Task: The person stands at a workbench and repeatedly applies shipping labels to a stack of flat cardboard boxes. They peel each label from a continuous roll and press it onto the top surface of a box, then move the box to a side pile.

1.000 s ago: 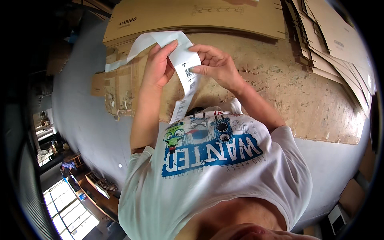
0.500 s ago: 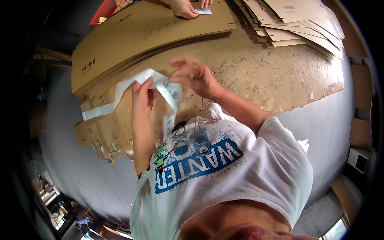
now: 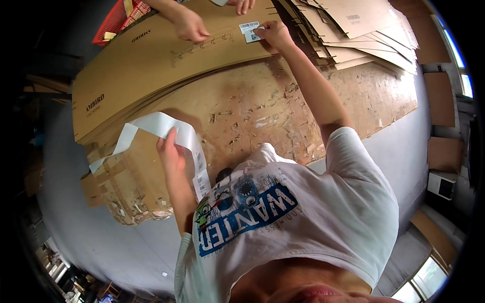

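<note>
Taking the worn chipboard table [image 3: 283, 108] as the landmark: off its far left corner sits a red basket [image 3: 117, 19], partly cut by the edge of the view. On the left half of the table lies a stack of large flat cardboard sheets [image 3: 146, 70], bending across it from the near left edge to the far middle. At the table's near left edge, the left hand [image 3: 171, 150] is closed on a long white strip of label backing [image 3: 156, 125]; the fingers pinch it where it loops up and over, one end trailing down past the table's left edge over some crumpled cardboard [image 3: 121, 192], the other hanging toward the person's white printed shirt with a few labels on it. Toward the far middle of the table, another person's hand [image 3: 191, 28] rests fingertips-down on the top cardboard sheet. Just right of it, the right hand [image 3: 273, 34], arm stretched out across the table, presses its curled fingers on a small white label [image 3: 250, 31] that lies flat on the same top sheet. On the far right part of the table a fanned pile of smaller cardboard blanks [image 3: 353, 30] spreads out
</note>
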A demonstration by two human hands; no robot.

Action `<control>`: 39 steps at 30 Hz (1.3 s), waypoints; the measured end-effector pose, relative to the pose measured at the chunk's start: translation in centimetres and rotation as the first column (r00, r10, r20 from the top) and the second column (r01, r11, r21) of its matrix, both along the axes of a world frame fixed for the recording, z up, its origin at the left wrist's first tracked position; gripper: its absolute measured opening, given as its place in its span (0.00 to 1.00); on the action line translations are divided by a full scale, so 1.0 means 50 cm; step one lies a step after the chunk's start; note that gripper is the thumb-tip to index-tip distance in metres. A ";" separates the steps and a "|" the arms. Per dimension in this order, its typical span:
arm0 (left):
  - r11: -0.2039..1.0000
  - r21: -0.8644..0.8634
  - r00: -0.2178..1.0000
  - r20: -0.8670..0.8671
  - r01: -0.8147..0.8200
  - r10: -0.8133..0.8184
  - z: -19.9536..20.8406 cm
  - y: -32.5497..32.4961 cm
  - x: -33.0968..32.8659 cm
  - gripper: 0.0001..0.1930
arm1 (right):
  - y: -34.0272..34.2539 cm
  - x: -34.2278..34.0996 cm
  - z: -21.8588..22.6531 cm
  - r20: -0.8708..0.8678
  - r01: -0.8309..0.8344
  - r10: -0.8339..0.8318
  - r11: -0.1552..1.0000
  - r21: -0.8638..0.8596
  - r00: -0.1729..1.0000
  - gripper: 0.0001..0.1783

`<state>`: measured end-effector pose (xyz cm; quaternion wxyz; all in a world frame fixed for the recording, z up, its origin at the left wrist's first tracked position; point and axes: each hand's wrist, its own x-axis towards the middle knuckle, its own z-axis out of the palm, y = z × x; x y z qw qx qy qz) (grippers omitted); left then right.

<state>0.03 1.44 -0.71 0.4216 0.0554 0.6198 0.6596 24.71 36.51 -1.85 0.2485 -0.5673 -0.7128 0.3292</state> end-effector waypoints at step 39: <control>0.978 0.128 0.963 0.197 0.161 -0.185 0.145 -0.167 0.067 0.12 | -0.608 -0.121 0.129 -0.907 -0.868 0.336 0.492 -0.061 0.254 0.26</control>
